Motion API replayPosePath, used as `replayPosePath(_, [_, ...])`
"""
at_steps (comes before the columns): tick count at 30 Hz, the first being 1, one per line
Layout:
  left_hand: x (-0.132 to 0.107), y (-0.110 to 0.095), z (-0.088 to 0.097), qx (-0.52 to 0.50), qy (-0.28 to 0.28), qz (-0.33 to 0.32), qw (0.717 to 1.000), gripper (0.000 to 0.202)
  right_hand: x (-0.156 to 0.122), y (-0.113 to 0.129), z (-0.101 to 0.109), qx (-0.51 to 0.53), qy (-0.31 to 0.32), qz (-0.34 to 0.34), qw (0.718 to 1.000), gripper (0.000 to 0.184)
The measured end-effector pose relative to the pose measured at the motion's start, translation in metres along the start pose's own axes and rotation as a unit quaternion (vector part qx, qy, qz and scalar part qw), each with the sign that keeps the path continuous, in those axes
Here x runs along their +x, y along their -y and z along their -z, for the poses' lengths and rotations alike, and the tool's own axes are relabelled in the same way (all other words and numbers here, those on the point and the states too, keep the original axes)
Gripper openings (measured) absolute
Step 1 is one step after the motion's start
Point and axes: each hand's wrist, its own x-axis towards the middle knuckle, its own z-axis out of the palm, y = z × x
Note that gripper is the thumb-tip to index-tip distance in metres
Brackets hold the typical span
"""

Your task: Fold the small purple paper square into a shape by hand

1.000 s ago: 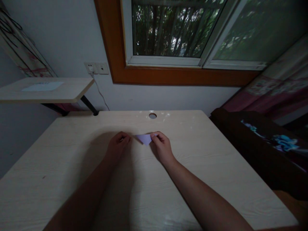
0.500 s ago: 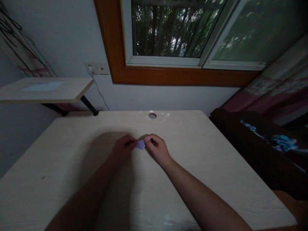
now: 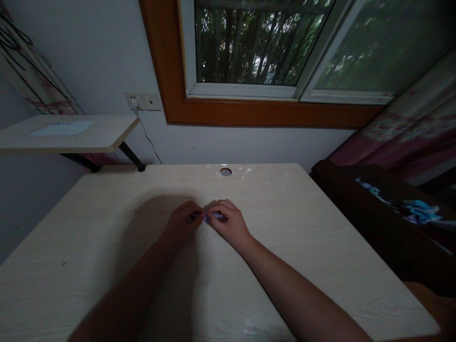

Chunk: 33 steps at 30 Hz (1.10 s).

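L hand [image 3: 183,219] & R hand [image 3: 228,223] meet fingertip to fingertip, both resting low on the table [image 3: 320,247]. Fingers on both are curled in tight, a narrow pinch, not spread. Btwn them sits a small pale-purple paper [image 3: 210,217], nipped from both sides. Only a sliver shows, the rest is hidden under the R fingers. Can't tell if it's lifted or lying flat on the wood; light's too dim.

Step in hand, as I read it: pressing or pinching a fold into the paper, w/ each hand gripping one end. The piece is tiny by now, so any further crease calls for fingertip-only pressure, edges lined up before pressing, & one hand kept as an anchor so it doesn't slip.

Count:
- 2 hands, 1 paper.
- 1 table, w/ 1 round hole [image 3: 225,171] straight ahead of the hands.
- 1 shelf [image 3: 107,135] far ahead-left of the L hand, w/ 1 sheet [image 3: 62,128] on it.
- 1 wall socket [image 3: 142,100] w/ 1 cord [image 3: 147,137], ahead-left.
- 1 window [image 3: 256,42] above & beyond.
- Dark furniture [image 3: 356,199] off to the R hand's side.
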Motion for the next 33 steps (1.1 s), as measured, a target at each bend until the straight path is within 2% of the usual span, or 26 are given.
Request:
replayPosePath(5, [0.000, -0.004, 0.003, -0.001, -0.021, 0.016, 1.000, 0.016, 0.000, 0.001, 0.002, -0.009, -0.028, -0.016, 0.999, 0.008])
replayPosePath(10, [0.001, 0.000, 0.006, -0.015, -0.051, 0.060, 0.997, 0.013, -0.001, -0.008, 0.003, 0.007, -0.099, -0.098, 0.990, 0.007])
replayPosePath(15, [0.000, 0.006, 0.007, -0.044, -0.065, 0.090, 0.993, 0.018, 0.001, -0.019, 0.004, 0.050, -0.178, -0.187, 0.965, 0.007])
replayPosePath(17, [0.000, 0.007, 0.007, -0.055, -0.067, 0.099, 0.991, 0.018, 0.001, -0.020, 0.005, 0.065, -0.189, -0.198, 0.960, 0.008])
replayPosePath(19, [0.000, 0.007, 0.006, -0.050, -0.063, 0.100, 0.992, 0.017, 0.001, -0.017, 0.006, 0.064, -0.177, -0.179, 0.966, 0.008])
replayPosePath(22, [0.000, 0.005, 0.004, -0.029, -0.043, 0.081, 0.995, 0.015, 0.000, -0.009, 0.007, 0.037, -0.140, -0.116, 0.983, 0.008])
replayPosePath(27, [0.000, 0.001, 0.001, -0.014, -0.004, 0.046, 0.999, 0.017, 0.001, 0.000, 0.005, 0.006, -0.049, -0.014, 0.999, 0.009])
replayPosePath(33, [0.001, 0.000, 0.001, -0.022, 0.001, 0.020, 1.000, 0.017, 0.001, -0.002, 0.002, -0.013, -0.015, 0.011, 1.000, 0.007])
